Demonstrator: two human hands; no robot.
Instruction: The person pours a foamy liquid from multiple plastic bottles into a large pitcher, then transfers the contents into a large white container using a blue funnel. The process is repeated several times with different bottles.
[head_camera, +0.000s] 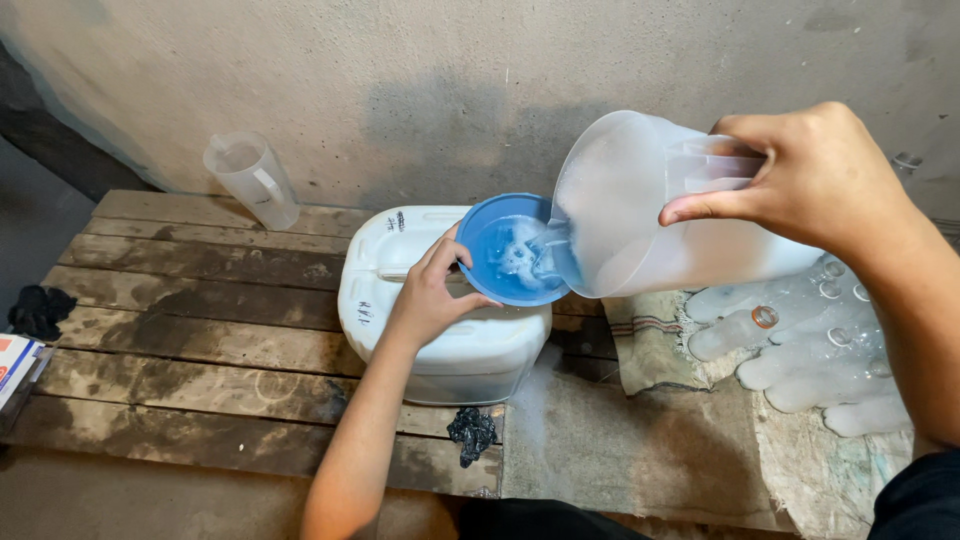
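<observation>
Right hand (815, 175) clamped on handle of tilted plastic jug (640, 215), heavy, wet, slippery. Left hand (430, 295) pinches blue funnel (510, 250) rim on white jerrycan (440, 320).

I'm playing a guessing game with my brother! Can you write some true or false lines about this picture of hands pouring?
1. The right hand tips a translucent plastic jug over a round blue funnel. True.
2. The left hand holds a spoon. False: it steadies the funnel.
3. The funnel sits on a white plastic canister. True.
4. The second clear jug lies on its side. False: it stands upright by the wall.
</observation>
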